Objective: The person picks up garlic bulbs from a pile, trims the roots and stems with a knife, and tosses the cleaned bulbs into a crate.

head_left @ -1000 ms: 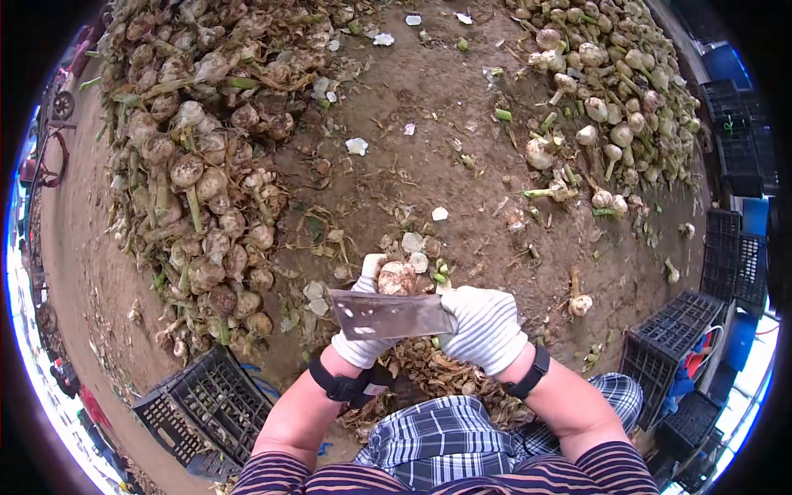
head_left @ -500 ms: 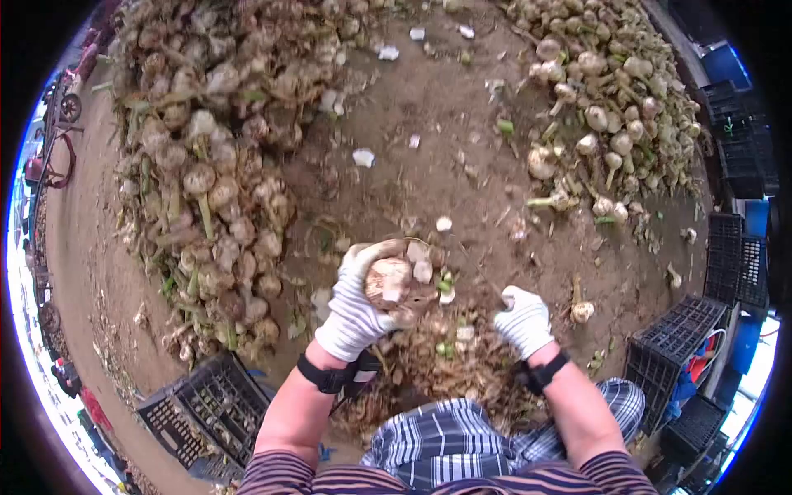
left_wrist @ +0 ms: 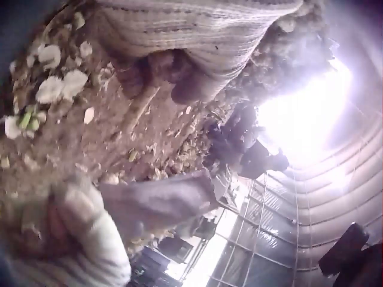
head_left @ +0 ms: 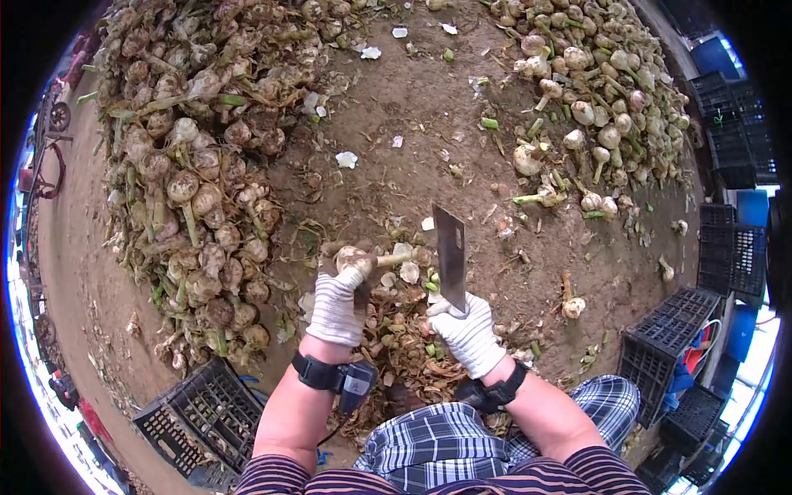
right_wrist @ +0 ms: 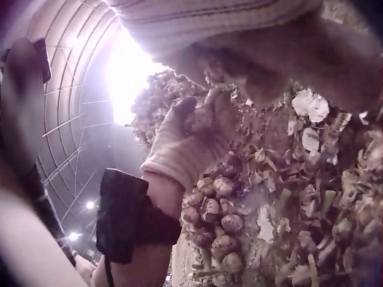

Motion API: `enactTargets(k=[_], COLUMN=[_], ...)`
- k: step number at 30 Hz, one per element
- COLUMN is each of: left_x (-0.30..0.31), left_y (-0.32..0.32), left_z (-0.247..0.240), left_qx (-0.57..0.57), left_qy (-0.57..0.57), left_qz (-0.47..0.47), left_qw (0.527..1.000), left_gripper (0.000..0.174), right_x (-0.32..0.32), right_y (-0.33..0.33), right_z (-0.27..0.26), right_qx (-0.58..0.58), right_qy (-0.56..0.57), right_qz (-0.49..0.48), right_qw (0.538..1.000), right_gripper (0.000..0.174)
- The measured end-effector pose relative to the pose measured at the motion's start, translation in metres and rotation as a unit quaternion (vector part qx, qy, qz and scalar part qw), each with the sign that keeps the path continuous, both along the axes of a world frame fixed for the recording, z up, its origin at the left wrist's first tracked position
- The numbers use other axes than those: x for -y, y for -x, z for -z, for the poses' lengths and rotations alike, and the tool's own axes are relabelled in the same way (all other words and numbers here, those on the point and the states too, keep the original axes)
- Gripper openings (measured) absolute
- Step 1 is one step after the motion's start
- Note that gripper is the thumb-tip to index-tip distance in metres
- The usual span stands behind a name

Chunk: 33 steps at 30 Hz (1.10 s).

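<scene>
My left hand (head_left: 337, 307), in a white striped knit glove, grips a garlic bulb (head_left: 353, 257) whose long stem (head_left: 400, 258) sticks out to the right. To its right, my gloved right hand (head_left: 469, 332) holds a cleaver (head_left: 450, 257) by the handle, with the broad blade pointing away from the body. A gap separates the blade from the stem tip in the head view. In the left wrist view the blade (left_wrist: 158, 202) extends from the right hand (left_wrist: 90, 239). The right wrist view shows the left hand (right_wrist: 191, 137) around the bulb.
Heaps of stemmed garlic bulbs lie at left (head_left: 206, 198) and right (head_left: 610, 107). Trimmings (head_left: 412, 330) cover the ground between hands and lap. Black crates stand at lower left (head_left: 206, 412) and right (head_left: 672, 330). A single bulb (head_left: 573, 308) lies right of the cleaver.
The cleaver was level across the left hand's bulb, then blurred with the hands apart; now it points forward, nearer the left hand. The left hand has shifted left, its bulb now showing a stem pointing right.
</scene>
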State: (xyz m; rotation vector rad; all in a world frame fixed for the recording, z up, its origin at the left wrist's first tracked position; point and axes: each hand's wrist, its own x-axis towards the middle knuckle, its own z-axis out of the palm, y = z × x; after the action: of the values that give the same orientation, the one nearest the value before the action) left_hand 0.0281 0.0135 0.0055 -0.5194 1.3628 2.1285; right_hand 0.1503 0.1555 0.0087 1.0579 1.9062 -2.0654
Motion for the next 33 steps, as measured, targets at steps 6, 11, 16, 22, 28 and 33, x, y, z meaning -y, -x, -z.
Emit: enactTargets(k=[6, 11, 16, 22, 28, 33], left_x=[-0.012, -0.040, -0.078, 0.063, 0.078, 0.077], left_y=[-0.011, 0.013, 0.058, 0.145, 0.129, 0.080], left_z=[-0.010, -0.038, -0.062, 0.019, 0.031, 0.054], left_qx=[0.041, -0.007, -0.535, -0.328, -0.436, -0.418], left_qy=[-0.153, -0.254, 0.143, 0.781, 0.684, 0.544], left_qz=[-0.037, 0.076, 0.235, 0.453, 0.541, 0.505], left_qw=[0.987, 0.964, 0.799, 0.280, 0.223, 0.524], left_gripper=[0.013, 0.044, 0.077, 0.075, 0.042, 0.085], right_x=[0.008, 0.024, -0.002, -0.054, -0.045, -0.037], right_y=[0.016, -0.090, -0.055, -0.053, -0.061, -0.053], right_z=[0.021, 0.086, 0.069, 0.040, 0.055, 0.048], right_qx=[0.003, 0.165, 0.103, 0.150, 0.133, 0.128], right_qy=[-0.048, -0.130, -0.032, -0.011, -0.085, -0.066], right_qz=[-0.012, -0.301, -0.123, 0.056, -0.051, -0.073], right_qw=[0.999, 0.930, 0.987, 0.987, 0.986, 0.987], right_gripper=[0.010, 0.007, 0.008, 0.007, 0.005, 0.008])
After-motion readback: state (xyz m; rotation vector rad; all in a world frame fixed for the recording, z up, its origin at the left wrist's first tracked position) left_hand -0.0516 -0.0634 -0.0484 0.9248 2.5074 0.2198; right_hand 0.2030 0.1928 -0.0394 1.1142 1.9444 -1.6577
